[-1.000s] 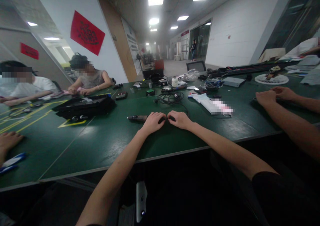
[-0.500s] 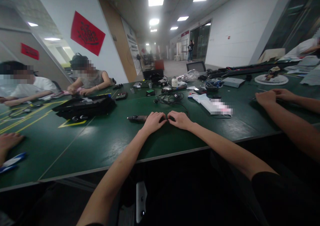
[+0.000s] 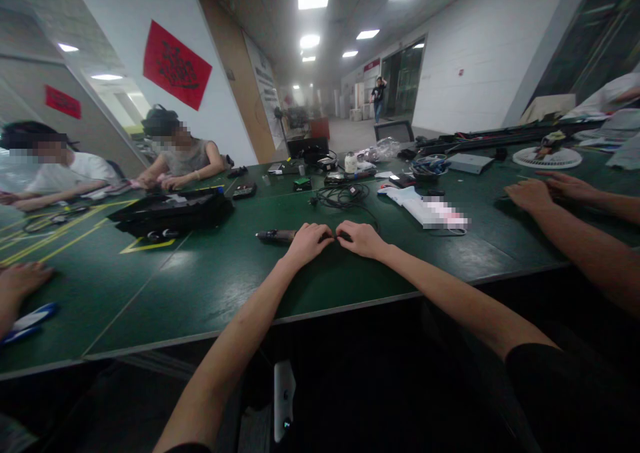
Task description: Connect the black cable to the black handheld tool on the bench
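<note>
Two hands meet over a dark slender tool (image 3: 275, 237) on the green table (image 3: 210, 286)
The tool lies flat, long axis left to right along the table's near edge, free end pointing left, clear of the left hand (image 3: 307, 243), which curls closed over the shaft; the right hand (image 3: 363, 239) sits just beside, fingers bent over the hidden end, its hold impossible to tell

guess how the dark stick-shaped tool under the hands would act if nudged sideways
The dark tool looks slim and rounded, lying flat on the smooth table, so it would probably roll. It looks rigid, sticking straight out past the left hand, and likely light.
</note>
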Demonstrator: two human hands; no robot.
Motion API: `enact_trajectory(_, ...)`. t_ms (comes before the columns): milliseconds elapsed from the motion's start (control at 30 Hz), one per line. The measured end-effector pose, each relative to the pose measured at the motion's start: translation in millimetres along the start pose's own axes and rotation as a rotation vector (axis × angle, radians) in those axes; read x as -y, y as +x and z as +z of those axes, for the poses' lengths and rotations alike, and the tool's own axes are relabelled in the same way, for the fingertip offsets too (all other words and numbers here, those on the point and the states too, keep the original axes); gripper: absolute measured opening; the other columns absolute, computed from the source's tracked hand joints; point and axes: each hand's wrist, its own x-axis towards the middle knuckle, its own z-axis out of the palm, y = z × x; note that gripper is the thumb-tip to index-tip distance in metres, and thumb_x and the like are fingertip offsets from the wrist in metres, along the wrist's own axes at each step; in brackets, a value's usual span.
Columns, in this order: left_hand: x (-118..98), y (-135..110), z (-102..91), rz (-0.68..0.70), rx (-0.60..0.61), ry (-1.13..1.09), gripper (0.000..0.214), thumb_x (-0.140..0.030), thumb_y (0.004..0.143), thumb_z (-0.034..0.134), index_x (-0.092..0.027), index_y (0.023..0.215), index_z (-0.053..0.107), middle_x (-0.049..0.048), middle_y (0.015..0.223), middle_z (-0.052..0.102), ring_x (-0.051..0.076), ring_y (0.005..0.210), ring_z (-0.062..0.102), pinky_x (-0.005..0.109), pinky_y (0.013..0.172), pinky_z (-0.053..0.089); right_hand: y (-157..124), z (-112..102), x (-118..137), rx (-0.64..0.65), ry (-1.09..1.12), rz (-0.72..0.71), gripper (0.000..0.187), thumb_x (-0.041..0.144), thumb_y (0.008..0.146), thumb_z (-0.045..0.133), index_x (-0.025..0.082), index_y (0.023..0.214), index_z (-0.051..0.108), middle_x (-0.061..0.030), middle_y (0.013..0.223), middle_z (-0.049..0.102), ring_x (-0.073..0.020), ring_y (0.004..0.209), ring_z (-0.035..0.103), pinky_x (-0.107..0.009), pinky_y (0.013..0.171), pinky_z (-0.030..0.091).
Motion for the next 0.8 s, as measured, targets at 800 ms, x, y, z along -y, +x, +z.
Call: enact_trajectory(800, 1.5, -1.4, 1.2, 0.037, -0.010, -0.018, 0.014, -0.033, 0.100, 0.065, -0.027, 0.112, 0.065, 0.0030, 0.111, 0.075, 0.026, 0.106, 0.067, 0.043, 0.096, 0.044, -0.5, 1.2, -0.7, -0.014, 0.015, -0.018, 0.012, 0.028, 0.100, 0.063, 0.024, 0.112, 0.065, -0.0039, 0.112, 0.071, -0.0190, 0.090, 0.066, -0.028, 0.075, 0.041)
